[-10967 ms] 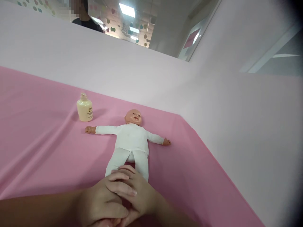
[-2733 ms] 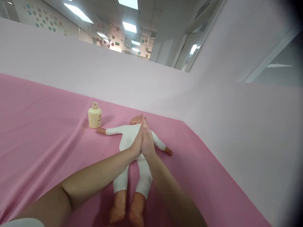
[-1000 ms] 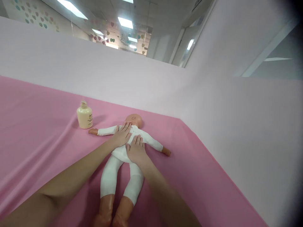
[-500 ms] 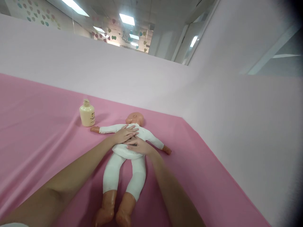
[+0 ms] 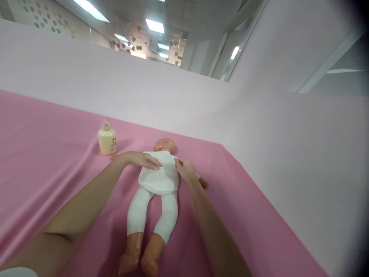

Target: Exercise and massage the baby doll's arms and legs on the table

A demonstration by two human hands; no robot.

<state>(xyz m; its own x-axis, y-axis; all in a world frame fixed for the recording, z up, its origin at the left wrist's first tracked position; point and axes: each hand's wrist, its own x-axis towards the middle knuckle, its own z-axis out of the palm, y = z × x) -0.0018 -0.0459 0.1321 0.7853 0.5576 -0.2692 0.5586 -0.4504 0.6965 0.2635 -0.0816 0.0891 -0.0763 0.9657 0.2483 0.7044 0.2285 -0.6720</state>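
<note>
A baby doll (image 5: 158,181) with a white cloth body lies on its back, its head pointing away from me and its feet towards me. My left hand (image 5: 143,159) is open over the left side of its chest, fingers stretched towards the middle. Beside the doll's right-hand shoulder is my right hand (image 5: 186,169), its fingers curled and pinched together at the edge of the torso. Whether cloth is caught between them is too small to make out. My hands and forearms partly hide the doll's arms. A cream pump bottle (image 5: 107,141) stands upright just beyond my left wrist.
A pink sheet (image 5: 57,154) with creases on the left covers the surface under the doll. White walls (image 5: 161,96) rise behind it and along the right. Above the back wall, glass shows ceiling lights and heart-shaped stickers.
My hands have parted from the middle of the doll's chest. The left has shifted left and up, the right has moved to the shoulder and its fingers have curled in.
</note>
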